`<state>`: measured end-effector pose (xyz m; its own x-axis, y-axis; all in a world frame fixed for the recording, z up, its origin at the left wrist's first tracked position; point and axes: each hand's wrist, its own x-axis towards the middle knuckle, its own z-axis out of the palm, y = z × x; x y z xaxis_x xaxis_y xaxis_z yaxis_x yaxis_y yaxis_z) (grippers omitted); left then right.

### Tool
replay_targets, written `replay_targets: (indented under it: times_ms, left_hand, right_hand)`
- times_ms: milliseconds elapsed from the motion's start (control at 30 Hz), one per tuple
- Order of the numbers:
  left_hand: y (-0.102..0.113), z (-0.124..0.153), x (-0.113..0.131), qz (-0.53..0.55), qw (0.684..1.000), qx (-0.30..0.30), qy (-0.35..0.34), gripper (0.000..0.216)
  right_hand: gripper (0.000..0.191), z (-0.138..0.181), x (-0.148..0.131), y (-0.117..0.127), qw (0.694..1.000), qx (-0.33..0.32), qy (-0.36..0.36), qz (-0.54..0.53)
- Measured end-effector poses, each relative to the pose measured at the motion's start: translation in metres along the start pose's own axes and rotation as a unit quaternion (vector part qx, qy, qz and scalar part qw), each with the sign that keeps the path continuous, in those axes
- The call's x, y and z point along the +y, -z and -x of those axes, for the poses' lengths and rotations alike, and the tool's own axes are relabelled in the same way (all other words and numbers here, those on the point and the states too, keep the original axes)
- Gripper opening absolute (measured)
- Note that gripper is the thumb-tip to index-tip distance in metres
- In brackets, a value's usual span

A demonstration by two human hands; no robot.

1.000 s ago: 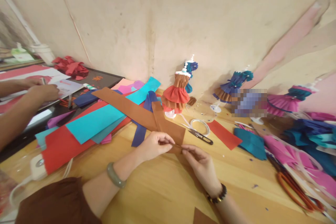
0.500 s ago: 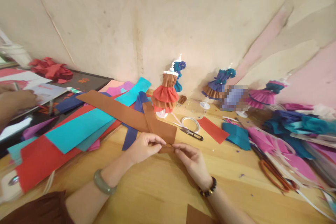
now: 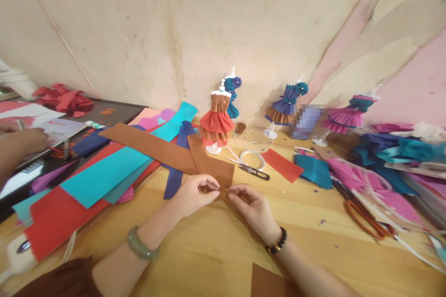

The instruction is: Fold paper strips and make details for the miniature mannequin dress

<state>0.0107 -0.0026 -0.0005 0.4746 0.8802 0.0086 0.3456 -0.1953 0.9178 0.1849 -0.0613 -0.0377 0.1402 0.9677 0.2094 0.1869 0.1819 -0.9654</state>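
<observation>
My left hand (image 3: 195, 193) and my right hand (image 3: 251, 205) meet fingertip to fingertip just above the near end of a long brown strip (image 3: 163, 151), a small gap between them. Each has thumb and forefinger pinched. A tiny brown scrap shows at the right fingertips; whatever the left pinch holds is hidden. Behind the hands lie black thread snips (image 3: 256, 172) and a white ring-shaped roll (image 3: 252, 160). Beyond them a small dress form in a brown and red ruffled dress (image 3: 216, 123) stands upright.
Turquoise (image 3: 104, 174) and red strips (image 3: 66, 222) overlap at left, where another person's hand (image 3: 26, 141) works. A red rectangle (image 3: 283, 164), a teal piece (image 3: 312, 171) and orange-handled scissors (image 3: 365, 220) lie at right. More dressed forms (image 3: 286, 104) stand by the wall.
The small brown strip that showed between both hands' fingertips is now mostly hidden. My fingertips have shifted slightly, and the camera view has tilted a little.
</observation>
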Motion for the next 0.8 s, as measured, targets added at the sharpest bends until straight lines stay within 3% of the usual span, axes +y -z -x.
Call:
replay_targets:
  times_ms: [133,300,533,800]
  left_hand:
    - [-0.0014,0.0011,-0.0026,-0.039,0.998,0.000,-0.051,0.033]
    - [-0.0011,0.0021,-0.0028,-0.084,0.991,-0.027,-0.104,0.014]
    - [-0.0032,0.0028,-0.0026,-0.108,0.978,-0.008,-0.179,0.012]
    - [-0.0017,0.0014,-0.0018,-0.117,0.980,-0.005,-0.164,0.012]
  right_hand:
    - [0.026,0.0010,-0.0022,0.0002,0.997,0.001,0.063,0.051]
    - [0.029,0.0020,-0.0047,-0.0005,0.986,-0.012,0.134,0.096]
    - [0.031,0.0012,-0.0051,-0.0003,0.986,-0.018,0.128,0.106]
    - [0.026,0.0015,-0.0078,-0.0012,0.988,-0.009,0.134,0.078]
